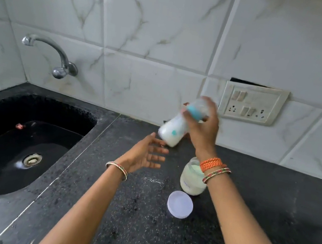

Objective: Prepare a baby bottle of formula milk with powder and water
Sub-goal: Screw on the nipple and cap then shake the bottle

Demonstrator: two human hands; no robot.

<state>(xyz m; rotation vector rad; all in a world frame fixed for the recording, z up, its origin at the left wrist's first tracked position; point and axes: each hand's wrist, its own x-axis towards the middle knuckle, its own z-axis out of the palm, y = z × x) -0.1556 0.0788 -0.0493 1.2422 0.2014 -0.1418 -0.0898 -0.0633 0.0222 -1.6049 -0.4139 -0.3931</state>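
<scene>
My right hand grips a baby bottle by its teal collar and clear cap, above the black counter. The bottle is tilted, base down to the left, white with milk and blurred by motion. My left hand hovers just below the bottle's base, fingers spread and holding nothing. A glass jar of pale formula powder stands open on the counter under my right wrist. Its lilac lid lies flat in front of it.
A black sink is set into the counter at the left, with a chrome tap on the tiled wall above it. A switch and socket plate sits on the wall behind the bottle. A little powder is spilled near the jar.
</scene>
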